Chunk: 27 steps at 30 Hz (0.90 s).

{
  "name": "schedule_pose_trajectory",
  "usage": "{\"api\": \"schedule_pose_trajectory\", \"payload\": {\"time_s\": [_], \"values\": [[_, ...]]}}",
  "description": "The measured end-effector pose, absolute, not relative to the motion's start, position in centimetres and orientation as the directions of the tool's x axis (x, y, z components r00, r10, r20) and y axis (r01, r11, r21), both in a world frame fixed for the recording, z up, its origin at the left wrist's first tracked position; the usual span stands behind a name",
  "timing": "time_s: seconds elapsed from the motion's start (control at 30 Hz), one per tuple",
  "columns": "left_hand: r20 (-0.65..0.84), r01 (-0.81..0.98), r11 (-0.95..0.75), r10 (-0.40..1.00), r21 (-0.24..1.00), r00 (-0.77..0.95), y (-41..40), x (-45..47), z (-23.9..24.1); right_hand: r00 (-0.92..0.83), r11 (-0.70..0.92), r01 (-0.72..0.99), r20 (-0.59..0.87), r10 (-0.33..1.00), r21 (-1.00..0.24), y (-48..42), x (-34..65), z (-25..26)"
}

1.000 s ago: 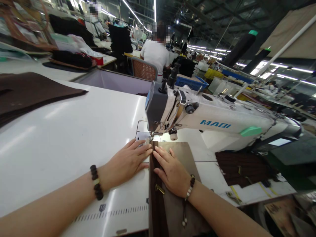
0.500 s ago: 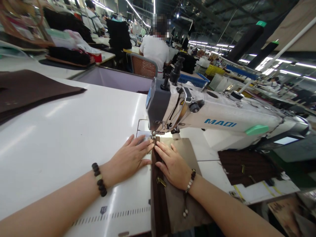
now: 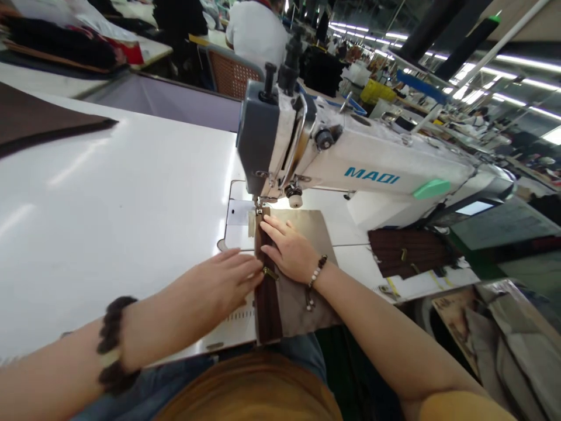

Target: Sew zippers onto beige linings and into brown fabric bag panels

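A brown zipper (image 3: 267, 310) lies along the left edge of a taupe fabric piece (image 3: 307, 310), its top end under the presser foot (image 3: 259, 210) of the sewing machine (image 3: 368, 158). My right hand (image 3: 293, 251) rests flat on the zipper and fabric just below the foot, fingers stretched out. Lower down, my left hand (image 3: 223, 283) reaches the zipper's left edge beside the brass zipper pull (image 3: 270, 272). Its fingers are extended; whether they touch the pull is unclear.
More brown zippers (image 3: 412, 251) lie on the table right of the machine. Dark brown fabric (image 3: 44, 120) is at the table's far left. Behind the table a person in a white shirt (image 3: 256, 32) sits on a brown chair (image 3: 230, 73). Taupe pieces (image 3: 504, 351) are at lower right.
My left hand has drawn back from the presser foot, down along the zipper to the pull. My right hand stays on the fabric near the foot. The view has tilted downward.
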<state>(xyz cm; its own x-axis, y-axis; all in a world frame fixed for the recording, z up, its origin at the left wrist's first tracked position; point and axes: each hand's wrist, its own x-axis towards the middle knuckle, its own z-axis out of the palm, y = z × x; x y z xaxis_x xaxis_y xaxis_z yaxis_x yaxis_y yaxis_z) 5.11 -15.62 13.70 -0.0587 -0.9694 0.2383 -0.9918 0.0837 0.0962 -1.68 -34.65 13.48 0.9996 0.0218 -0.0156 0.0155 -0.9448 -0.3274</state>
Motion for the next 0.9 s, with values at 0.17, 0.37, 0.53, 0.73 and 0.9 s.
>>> {"api": "schedule_pose_trajectory", "payload": {"time_s": [0.17,0.37,0.53,0.73,0.9], "values": [[0.324,-0.974,0.105,-0.945,0.198,-0.036,-13.4,-0.2,14.1,0.999,-0.942,0.035,0.029,0.026,-0.334,-35.0,-1.9,12.9],[0.423,-0.984,0.056,-0.906,0.171,0.022,-13.7,-1.5,14.2,0.995,-0.95,0.09,0.058,0.076,-0.298,-35.4,-1.9,12.9],[0.444,-0.972,0.135,-0.895,0.191,-0.038,-13.8,-1.3,14.9,0.994,-0.953,0.093,0.081,0.072,-0.288,-35.4,-2.1,12.8],[0.434,-0.977,0.173,-0.895,0.123,-0.104,-13.7,-0.8,15.2,0.994,-0.95,0.095,0.072,0.077,-0.297,-35.5,-2.1,12.6],[0.45,-0.977,0.169,-0.888,0.13,-0.094,-13.9,-1.0,14.4,0.995,-0.951,0.09,0.077,0.07,-0.294,-35.6,-2.0,12.6]]}}
